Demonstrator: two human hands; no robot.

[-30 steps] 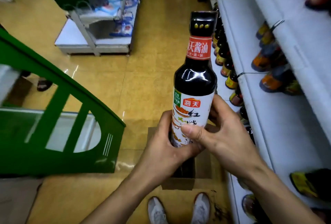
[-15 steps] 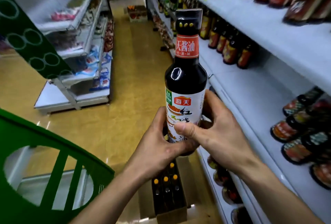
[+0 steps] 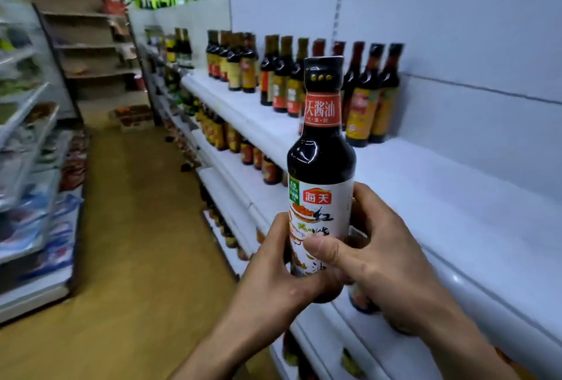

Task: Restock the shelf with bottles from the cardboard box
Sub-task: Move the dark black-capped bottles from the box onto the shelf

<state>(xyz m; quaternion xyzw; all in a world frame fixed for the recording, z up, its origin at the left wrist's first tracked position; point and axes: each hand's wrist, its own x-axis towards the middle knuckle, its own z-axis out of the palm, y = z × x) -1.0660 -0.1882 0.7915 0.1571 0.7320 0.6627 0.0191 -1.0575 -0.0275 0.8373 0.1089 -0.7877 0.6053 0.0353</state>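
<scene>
One bottle [image 3: 320,166] held upright. Left hand [image 3: 273,270] wraps bottom, right hand [image 3: 383,261] curls round label. Not on shelf [image 3: 456,212] yet: bare spot just right of hands, bottle row [image 3: 365,99] beyond hands. Box unseen; leftover count unknown.

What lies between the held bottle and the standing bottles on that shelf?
Only bare white shelf, seen in the head view, separates the held bottle from the standing bottles.
</scene>
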